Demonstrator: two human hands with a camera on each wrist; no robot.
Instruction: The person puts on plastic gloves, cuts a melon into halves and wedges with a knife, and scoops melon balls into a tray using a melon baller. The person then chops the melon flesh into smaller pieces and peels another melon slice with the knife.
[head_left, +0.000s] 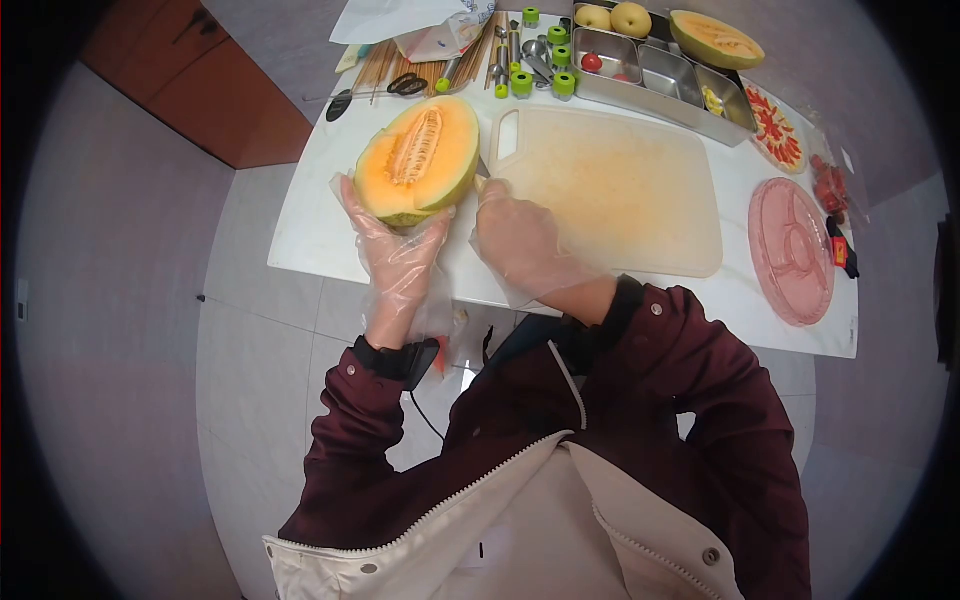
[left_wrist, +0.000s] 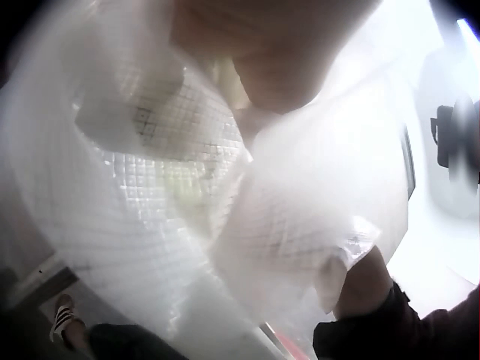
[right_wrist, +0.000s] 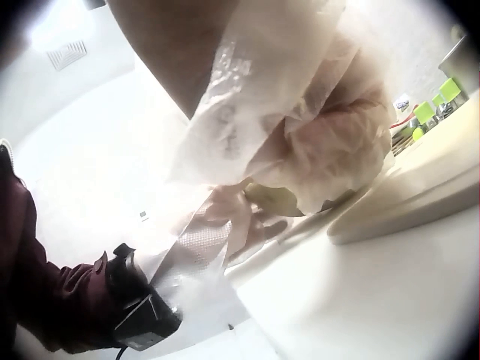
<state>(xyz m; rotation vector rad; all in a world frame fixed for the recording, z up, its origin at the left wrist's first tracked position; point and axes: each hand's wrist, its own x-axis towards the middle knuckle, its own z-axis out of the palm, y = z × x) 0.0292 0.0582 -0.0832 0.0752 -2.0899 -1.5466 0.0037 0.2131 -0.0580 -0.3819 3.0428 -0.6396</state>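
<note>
A halved orange-fleshed melon (head_left: pixel 420 160), seeds still in its middle, is tilted with its cut face up near the table's left side. My left hand (head_left: pixel 400 245), in a clear plastic glove, holds it from the near side, thumb and fingers spread round the rind. Beside it my gloved right hand (head_left: pixel 520 240) is curled at the near left corner of the white cutting board (head_left: pixel 640 190). It grips what looks like a knife (head_left: pixel 481 184), mostly hidden; a pale end and a dark sliver show next to the melon. Glove plastic covers most of the left wrist view.
Behind the board stands a steel compartment tray (head_left: pixel 680 112) with fruit. Another melon half (head_left: pixel 715 40), green-handled cutters (head_left: pixel 562 58), skewers (head_left: pixel 385 70) and scissors (head_left: pixel 407 85) lie at the back. On the right are a pink divided plate (head_left: pixel 790 250) and a plate of cut fruit (head_left: pixel 775 130).
</note>
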